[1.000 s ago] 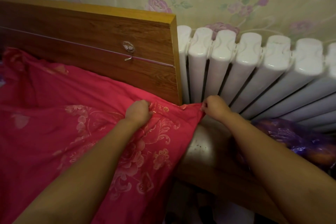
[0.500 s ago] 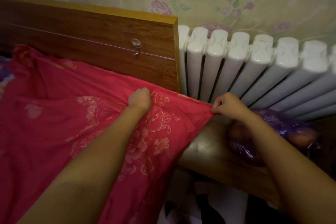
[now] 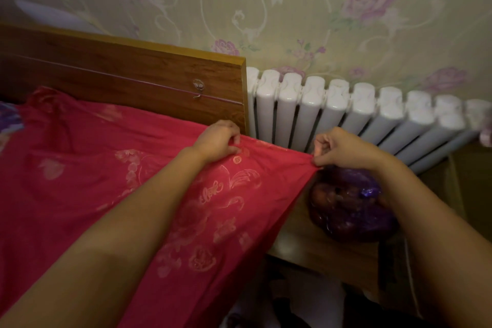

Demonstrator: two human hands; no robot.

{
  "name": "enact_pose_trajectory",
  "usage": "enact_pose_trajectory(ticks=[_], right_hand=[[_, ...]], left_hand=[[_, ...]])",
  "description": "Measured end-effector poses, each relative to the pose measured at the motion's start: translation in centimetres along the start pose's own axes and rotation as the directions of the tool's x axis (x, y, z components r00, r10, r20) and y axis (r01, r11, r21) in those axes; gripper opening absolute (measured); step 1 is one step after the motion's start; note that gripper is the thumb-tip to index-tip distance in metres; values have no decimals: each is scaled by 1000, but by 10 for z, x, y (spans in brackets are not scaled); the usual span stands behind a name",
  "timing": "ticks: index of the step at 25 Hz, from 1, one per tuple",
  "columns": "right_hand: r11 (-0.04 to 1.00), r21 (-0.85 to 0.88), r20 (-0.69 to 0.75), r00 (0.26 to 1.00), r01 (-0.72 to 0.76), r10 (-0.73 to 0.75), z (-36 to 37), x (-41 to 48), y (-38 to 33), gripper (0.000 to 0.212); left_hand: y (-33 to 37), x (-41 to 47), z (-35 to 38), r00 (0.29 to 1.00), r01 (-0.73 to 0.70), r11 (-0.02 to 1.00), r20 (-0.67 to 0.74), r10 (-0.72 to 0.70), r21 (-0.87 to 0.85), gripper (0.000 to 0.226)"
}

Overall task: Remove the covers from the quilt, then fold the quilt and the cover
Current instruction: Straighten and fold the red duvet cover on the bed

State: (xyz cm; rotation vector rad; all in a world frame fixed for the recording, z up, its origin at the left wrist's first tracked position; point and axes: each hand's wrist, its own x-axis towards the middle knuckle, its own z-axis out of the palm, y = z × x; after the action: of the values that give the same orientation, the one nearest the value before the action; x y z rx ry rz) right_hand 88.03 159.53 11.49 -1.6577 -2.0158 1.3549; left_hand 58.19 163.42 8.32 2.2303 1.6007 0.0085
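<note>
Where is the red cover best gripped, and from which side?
At its top hem and outer corner, reaching over the cloth from the near side. On the red cover, that edge lies free before the headboard, and the corner is drawn to a point past the bed's side, easy to pinch. The left hand grips the hem; the right hand pinches the corner.

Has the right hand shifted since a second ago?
Yes. The right hand, pinching the corner of the red cover, has moved rightward along the radiator, farther from the end of the headboard.
</note>
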Motion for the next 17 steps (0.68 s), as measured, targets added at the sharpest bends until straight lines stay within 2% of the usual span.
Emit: enact_pose_trajectory(ticks=[1,3,5,7,10,13,15,16,17], right_hand=[[1000,9,-7,1000,4,-4,-7,2,0,20],[1000,21,-40,999,2,-1,-20,7,-1,20],[1000,10,-141,990,-10,11,-30,16,-3,18],[1000,10,-226,974,-7,9,-36,24,-4,16],[982,186,-210,976,-22,62,-37,36,-8,23],[840,523,-72,974,-146,214,-37,46,-14,32],[800,569,-11,970,-193,242,-38,48,-18,29],[796,570,0,969,-203,246,-38,49,-18,28],[795,569,4,967,-211,254,-37,48,-18,28]], left_hand=[[6,2,-5,1000,9,1000,-6,-9,9,13],[16,8,-14,985,54,998,-165,-49,26,8],[24,16,-19,931,97,995,-356,-79,31,6],[29,21,-15,879,144,990,-458,-131,-8,3],[31,26,-5,844,232,967,-472,-254,-106,3],[39,20,1,788,317,932,-497,-363,-177,14],[61,8,9,729,250,896,-537,-424,-368,19],[77,1,17,734,185,828,-486,-475,-529,20],[94,-10,27,765,168,678,-340,-548,-715,27]])
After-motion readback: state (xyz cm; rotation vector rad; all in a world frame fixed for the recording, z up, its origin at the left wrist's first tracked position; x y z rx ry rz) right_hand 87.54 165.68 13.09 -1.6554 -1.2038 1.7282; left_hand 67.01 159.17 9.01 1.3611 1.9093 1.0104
